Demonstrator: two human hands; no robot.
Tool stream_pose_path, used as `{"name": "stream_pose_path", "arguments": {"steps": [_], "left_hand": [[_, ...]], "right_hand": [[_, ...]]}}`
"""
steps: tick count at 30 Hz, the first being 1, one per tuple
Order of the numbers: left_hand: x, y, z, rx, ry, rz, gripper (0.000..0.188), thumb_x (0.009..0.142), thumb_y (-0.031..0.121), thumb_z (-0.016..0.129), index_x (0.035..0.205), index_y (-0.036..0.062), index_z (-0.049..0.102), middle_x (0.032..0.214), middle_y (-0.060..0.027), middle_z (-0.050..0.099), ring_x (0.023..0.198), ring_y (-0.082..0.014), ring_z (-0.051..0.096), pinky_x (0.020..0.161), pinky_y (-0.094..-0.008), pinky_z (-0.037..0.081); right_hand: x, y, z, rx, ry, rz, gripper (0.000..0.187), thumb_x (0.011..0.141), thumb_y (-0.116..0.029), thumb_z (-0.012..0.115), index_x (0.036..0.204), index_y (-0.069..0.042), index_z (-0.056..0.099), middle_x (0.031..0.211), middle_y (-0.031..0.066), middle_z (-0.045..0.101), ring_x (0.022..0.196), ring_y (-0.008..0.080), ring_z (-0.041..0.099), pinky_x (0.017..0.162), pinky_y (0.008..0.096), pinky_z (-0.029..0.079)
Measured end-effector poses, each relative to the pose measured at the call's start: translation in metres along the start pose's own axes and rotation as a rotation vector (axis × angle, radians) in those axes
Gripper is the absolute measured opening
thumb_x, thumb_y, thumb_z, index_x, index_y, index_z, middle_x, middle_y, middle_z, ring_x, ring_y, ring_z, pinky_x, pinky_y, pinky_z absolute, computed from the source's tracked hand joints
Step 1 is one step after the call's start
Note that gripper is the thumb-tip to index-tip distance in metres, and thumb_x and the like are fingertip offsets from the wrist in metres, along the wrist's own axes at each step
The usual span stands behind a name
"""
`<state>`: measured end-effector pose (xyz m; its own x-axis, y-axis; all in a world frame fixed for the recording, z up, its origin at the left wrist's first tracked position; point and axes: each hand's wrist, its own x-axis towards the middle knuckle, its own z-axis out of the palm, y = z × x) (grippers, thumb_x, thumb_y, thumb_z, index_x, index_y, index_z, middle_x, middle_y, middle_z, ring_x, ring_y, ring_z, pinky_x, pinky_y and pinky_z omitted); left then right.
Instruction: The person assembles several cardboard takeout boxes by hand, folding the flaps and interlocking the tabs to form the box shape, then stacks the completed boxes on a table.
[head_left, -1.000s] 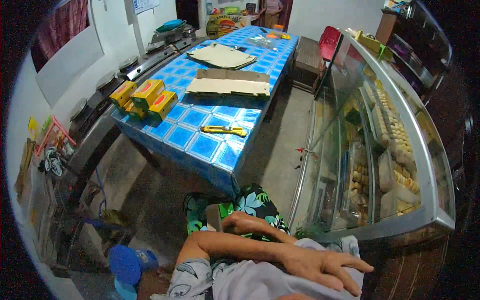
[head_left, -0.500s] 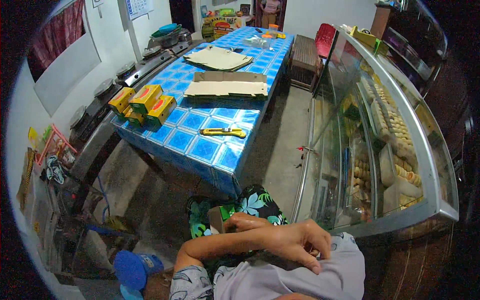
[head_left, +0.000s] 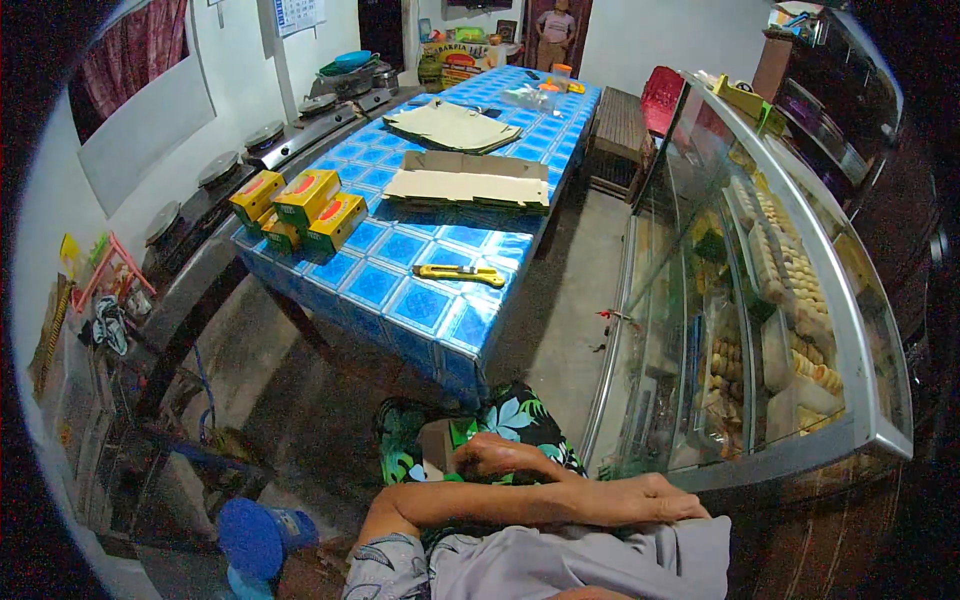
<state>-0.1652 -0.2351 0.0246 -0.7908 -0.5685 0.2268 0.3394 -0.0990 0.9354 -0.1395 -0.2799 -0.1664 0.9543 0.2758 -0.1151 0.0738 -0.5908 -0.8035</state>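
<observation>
Here, the yellow boxes (head_left: 310, 198) stand stacked at the near left corner of the table (head_left: 375, 280); they look fully made up, so that much seems done. Below the near edge, over the flowered trousers (head_left: 515, 410), sits a brown and green box (head_left: 437, 450). Whether it is closed or filled does not show. The flat cardboard (head_left: 452, 127) lies well back from the near edge; nearer, the creased cardboard (head_left: 468, 186) reaches the right edge. Neither is made up into boxes, so both appear left. The cutter (head_left: 460, 274) lies toward the near right corner, untouched. The right hand (head_left: 497, 455) is at the box's right side, fingers bent and close together; I cannot tell whether they grip it. The left hand (head_left: 652, 500) crosses to the person's right, fingers curled narrow at the shirt (head_left: 540, 558); whether it holds anything is hidden. Farthest right stands a glass case (head_left: 870, 422) with pastries (head_left: 785, 265).
</observation>
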Motion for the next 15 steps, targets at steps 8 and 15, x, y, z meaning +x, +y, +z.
{"name": "stream_pose_path", "arguments": {"steps": [8,15], "left_hand": [[-0.010,0.005,-0.002,0.242,0.194,0.336,0.035,0.084,0.031,0.066,0.100,0.0001,0.065,0.103,-0.0158,0.062,0.098,-0.0237,0.059,0.081,-0.0363,0.046],[-0.010,-0.017,-0.037,0.258,0.001,0.046,0.030,0.080,0.027,0.068,0.083,-0.0023,0.064,0.072,-0.0048,0.061,0.071,-0.0096,0.055,0.064,-0.0278,0.046]], "right_hand": [[-0.002,0.000,0.003,-0.009,-0.033,0.025,0.015,0.071,-0.012,0.061,0.084,-0.004,0.061,0.076,0.0153,0.062,0.071,0.0338,0.059,0.065,0.0417,0.046],[0.003,0.000,0.010,-0.007,-0.065,0.038,0.015,0.072,-0.012,0.061,0.084,-0.004,0.061,0.076,0.0153,0.062,0.071,0.0335,0.059,0.065,0.0413,0.046]]}}
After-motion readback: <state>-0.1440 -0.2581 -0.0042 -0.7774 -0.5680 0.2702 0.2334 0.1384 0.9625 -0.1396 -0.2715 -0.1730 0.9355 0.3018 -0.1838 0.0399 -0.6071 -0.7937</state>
